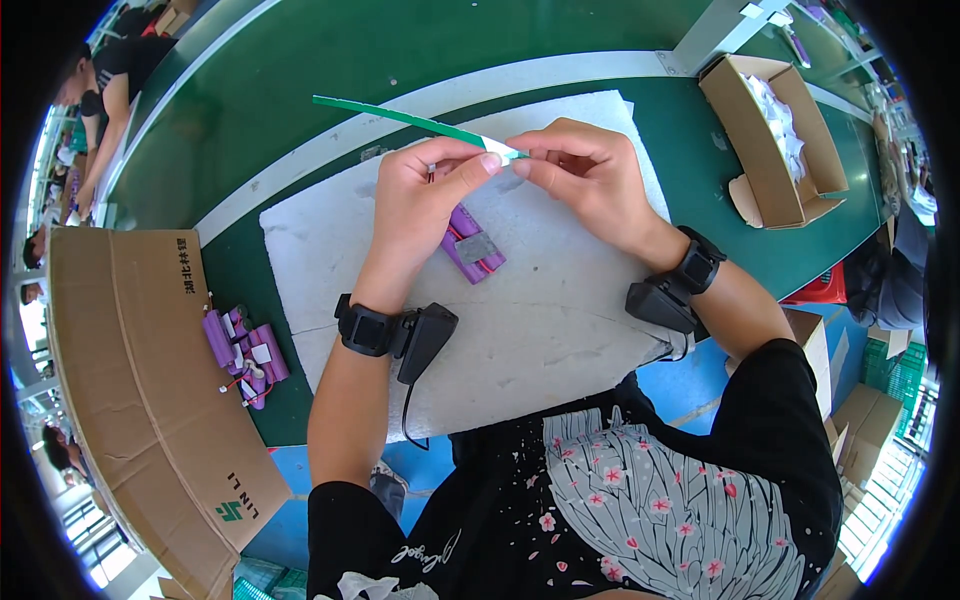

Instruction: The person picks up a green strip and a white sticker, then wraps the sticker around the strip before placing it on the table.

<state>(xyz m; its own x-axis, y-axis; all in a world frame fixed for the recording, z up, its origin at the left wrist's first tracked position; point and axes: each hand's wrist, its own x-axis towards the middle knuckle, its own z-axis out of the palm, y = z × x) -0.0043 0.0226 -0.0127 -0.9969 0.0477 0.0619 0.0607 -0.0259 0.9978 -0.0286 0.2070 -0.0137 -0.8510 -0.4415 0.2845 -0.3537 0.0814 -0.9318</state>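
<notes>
A thin green strip with a white part near one end [400, 117] is held up above the mat, slanting off to the upper left. My left hand [430, 190] pinches it near its white part between thumb and forefinger. My right hand [585, 175] is closed in a pinch at the strip's right end, close to the left fingertips. Below the hands, a purple battery pack [472, 255] with a grey patch and red wires lies on the pale mat [540, 330]; its upper end is partly hidden by my left hand.
Several more purple battery packs [245, 350] lie on the green table at the left, beside a large cardboard box [140, 370]. An open carton [750, 150] with white items stands at the right. A metal rail [430, 95] crosses behind the mat. Another person [115, 95] works at far left.
</notes>
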